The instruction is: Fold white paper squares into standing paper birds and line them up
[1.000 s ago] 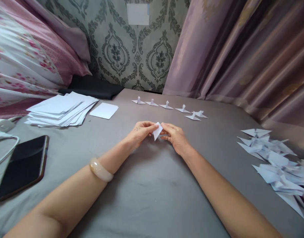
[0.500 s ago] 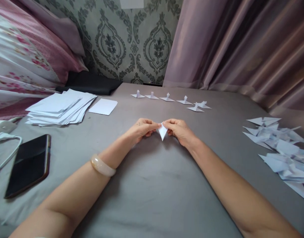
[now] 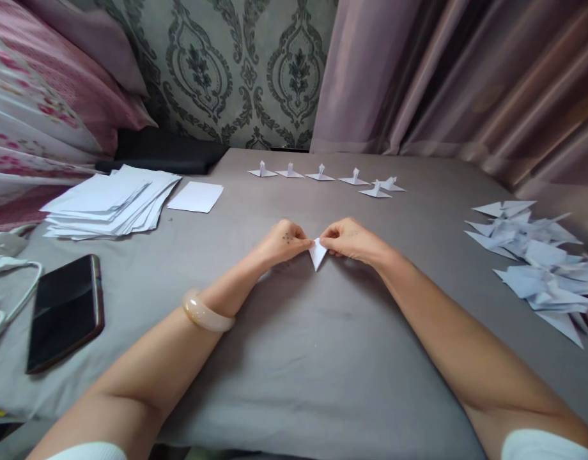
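Fingers of left hand (image 3: pixel 285 244) and right hand (image 3: pixel 355 241) pinching folded white paper (image 3: pixel 317 255); 6 folded pieces (image 3: pixel 321 176) beyond

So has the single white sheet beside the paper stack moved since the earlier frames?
No. The sheet still lies just right of the paper stack, turned the same way; the whole view shifted.
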